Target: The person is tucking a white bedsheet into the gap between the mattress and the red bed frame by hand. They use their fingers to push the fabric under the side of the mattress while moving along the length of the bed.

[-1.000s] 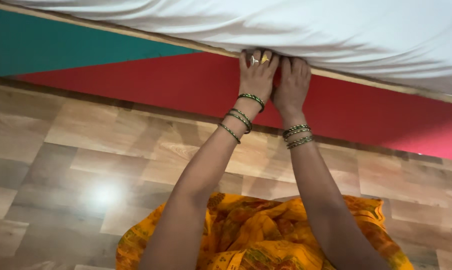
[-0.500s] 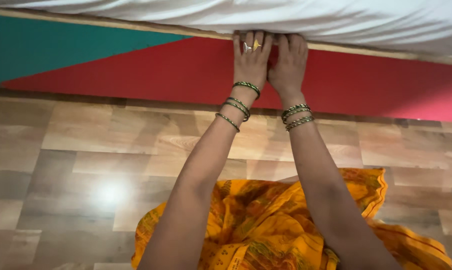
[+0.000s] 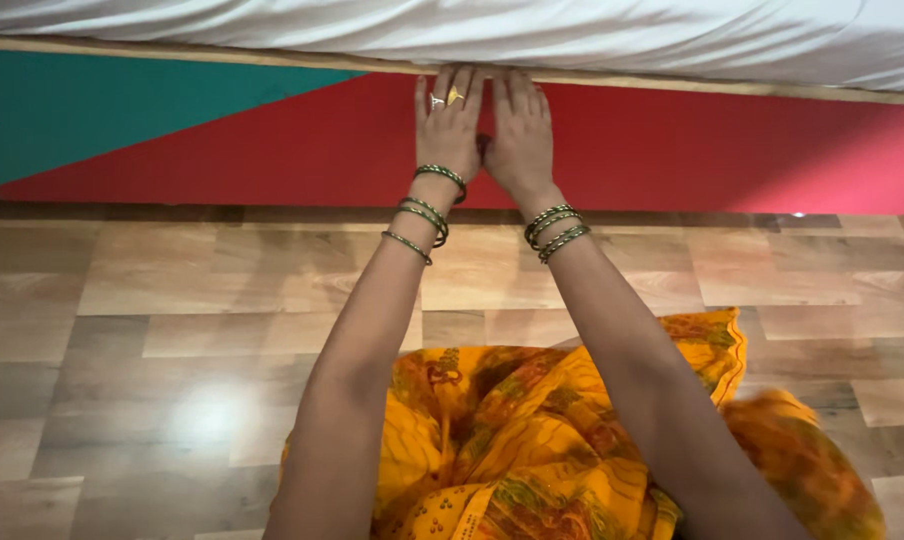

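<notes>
White sheet (image 3: 572,35): soft, wrinkled cloth along the top, overhanging a pale wooden ledge (image 3: 222,52). Left hand (image 3: 449,125) and right hand (image 3: 517,130): flat, fingers together, fingertips at its lower edge. Below: glossy red-and-teal panel (image 3: 272,150); wood-grain floor (image 3: 172,330).

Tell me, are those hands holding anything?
Nothing gripped: the left hand and right hand lie flat on the red bed panel, fingertips at the white sheet's edge.

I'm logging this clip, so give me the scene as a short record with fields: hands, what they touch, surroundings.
left hand: left hand, flat, fingers up, gold rings, green bangles on wrist
right hand: right hand, flat beside it, green bangles on wrist
touching: fingertips at the thin wooden edge strip under the white bedsheet
panel: red and teal bed side panel
floor: wood-pattern floor
clothing: orange patterned garment
</notes>
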